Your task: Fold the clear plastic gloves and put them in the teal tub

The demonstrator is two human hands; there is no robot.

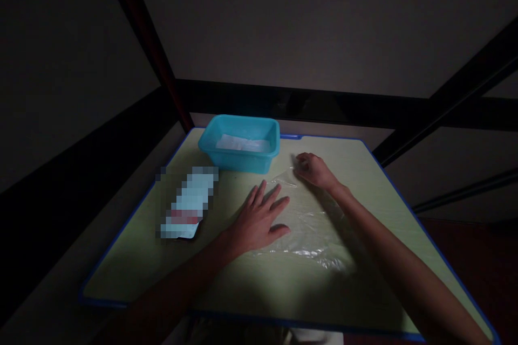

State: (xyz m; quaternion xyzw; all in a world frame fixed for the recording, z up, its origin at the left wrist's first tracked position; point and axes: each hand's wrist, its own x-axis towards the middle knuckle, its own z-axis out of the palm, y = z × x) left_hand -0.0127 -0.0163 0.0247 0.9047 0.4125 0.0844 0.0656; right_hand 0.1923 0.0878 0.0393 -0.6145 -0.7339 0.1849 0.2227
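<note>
A clear plastic bag (309,226) lies spread and wrinkled on the table, with shiny creases along its near edge. My left hand (259,221) rests flat on the bag's left side, fingers spread. At the far edge, my right hand (313,170) has its fingers curled together on the bag's corner, which is drawn slightly up to them. Beyond my left hand stands a turquoise plastic basin (243,164) with something white and flat (243,143) inside it.
Left of my left hand lies a phone (190,202) with a lit, pixelated screen. The pale table (149,269) has a raised blue rim. Dark walls close in behind and to the left.
</note>
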